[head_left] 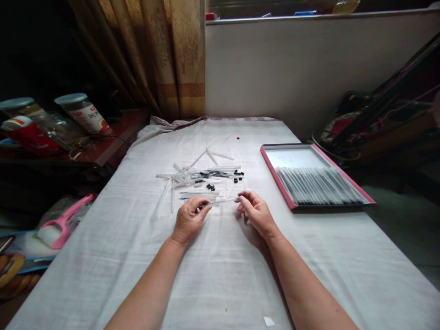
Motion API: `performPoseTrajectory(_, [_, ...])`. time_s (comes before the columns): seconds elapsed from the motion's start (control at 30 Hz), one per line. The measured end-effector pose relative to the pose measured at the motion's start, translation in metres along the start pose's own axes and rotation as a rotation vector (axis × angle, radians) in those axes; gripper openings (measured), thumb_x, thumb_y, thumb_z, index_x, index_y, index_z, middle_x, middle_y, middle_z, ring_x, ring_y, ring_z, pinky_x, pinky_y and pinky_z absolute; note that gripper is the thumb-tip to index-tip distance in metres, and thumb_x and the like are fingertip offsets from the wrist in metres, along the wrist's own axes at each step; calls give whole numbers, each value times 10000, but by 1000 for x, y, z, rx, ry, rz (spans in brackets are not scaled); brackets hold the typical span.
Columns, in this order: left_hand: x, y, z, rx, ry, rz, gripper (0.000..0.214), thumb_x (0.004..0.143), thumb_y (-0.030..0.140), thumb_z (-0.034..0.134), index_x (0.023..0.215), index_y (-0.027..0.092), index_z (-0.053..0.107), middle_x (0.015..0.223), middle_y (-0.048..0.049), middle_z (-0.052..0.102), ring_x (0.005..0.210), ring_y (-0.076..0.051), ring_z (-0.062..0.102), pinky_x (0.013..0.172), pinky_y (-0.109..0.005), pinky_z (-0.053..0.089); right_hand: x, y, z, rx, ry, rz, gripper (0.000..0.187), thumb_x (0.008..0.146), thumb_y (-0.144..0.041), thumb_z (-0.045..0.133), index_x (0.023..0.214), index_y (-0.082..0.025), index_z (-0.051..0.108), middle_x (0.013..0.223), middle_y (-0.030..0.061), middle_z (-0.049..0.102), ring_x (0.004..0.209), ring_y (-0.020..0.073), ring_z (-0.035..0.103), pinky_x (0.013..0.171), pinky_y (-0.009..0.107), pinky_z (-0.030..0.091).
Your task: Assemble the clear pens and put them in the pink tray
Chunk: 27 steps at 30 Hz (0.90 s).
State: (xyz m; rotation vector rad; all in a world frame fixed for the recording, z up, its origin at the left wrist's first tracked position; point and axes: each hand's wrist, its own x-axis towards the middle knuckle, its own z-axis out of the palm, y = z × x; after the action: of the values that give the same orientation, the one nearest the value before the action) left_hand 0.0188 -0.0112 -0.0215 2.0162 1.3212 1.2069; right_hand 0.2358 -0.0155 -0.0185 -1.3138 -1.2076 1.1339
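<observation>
Between my two hands a clear pen barrel (224,200) is held level above the cloth. My left hand (192,216) pinches its left end between thumb and fingers. At the other end, my right hand (254,210) grips the tip with thumb and forefinger. Just beyond lie loose clear barrels (182,173), dark pen refills (220,173) and small black end plugs (211,187). More black plugs (238,179) lie a little to the right. Whether a refill sits inside the held barrel I cannot tell.
At the right, a pink-edged box (278,181) holds a row of assembled pens (319,185). A small red piece (238,138) lies far back on the white tablecloth (220,266). Pink scissors (63,224) and jars (84,114) stand off the left side.
</observation>
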Motion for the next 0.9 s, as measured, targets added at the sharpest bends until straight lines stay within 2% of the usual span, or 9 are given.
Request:
performPoseTrajectory(0.1, [-2,2,0,7,-68,29,67,843,234,636,891,195,662,808,-11,664,638,-103,582,598,-200,472,-4,1,3,-183,-29,-190,428,787,-415,625,1158,-204,585,1019,93,686,764,169,640,578,260,500])
performPoseTrajectory(0.17, [-3,4,1,24,-116,61,89,851,251,631,913,196,664,829,-16,674,653,-107,597,632,-210,488,-8,0,6,-351,-89,-309,329,808,-357,621,1106,-218,643,980,77,695,792,171,641,673,280,509])
performPoseTrajectory(0.27, [-3,3,0,48,-125,92,133,858,247,612,973,203,661,867,-25,686,676,-117,613,656,-222,503,-11,-1,7,-549,-172,-398,174,857,-321,571,898,-221,707,837,55,696,741,168,635,695,283,487])
performPoseTrajectory(0.37, [3,-2,-5,89,-8,97,210,862,174,531,1034,209,645,955,-39,690,774,-141,637,735,-255,515,-7,2,3,-585,-92,-396,192,877,-309,525,850,-216,691,827,55,698,766,180,634,725,291,478])
performPoseTrajectory(0.47, [17,-9,-16,181,129,73,275,784,54,414,800,210,641,851,-26,676,842,-163,633,805,-280,493,0,5,-3,-485,50,-326,218,881,-332,489,827,-202,656,790,50,687,748,182,625,714,288,475])
performPoseTrajectory(0.53, [29,-11,-21,287,96,24,268,725,33,405,661,211,594,728,-16,633,766,-167,615,755,-273,475,3,6,-6,-422,83,-279,231,877,-353,482,801,-198,637,749,41,670,713,178,616,685,281,468])
performPoseTrajectory(0.6, [42,-11,-25,424,12,-38,254,725,50,420,647,214,597,725,-21,631,743,-180,602,715,-276,458,4,6,-7,-401,79,-263,229,866,-366,493,782,-202,630,743,37,667,712,181,615,685,283,461])
performPoseTrajectory(0.73, [62,-9,-23,667,-121,-92,209,808,142,482,791,226,673,851,-46,668,813,-207,605,727,-286,449,3,4,-6,-403,60,-264,217,848,-365,507,771,-211,641,758,41,679,728,189,622,703,292,457])
performPoseTrajectory(0.9, [76,-12,-21,747,-246,-81,156,835,287,592,891,235,728,931,-79,673,865,-250,608,735,-326,452,4,2,-5,-400,58,-253,227,838,-358,507,763,-205,657,765,50,690,732,196,629,707,300,460])
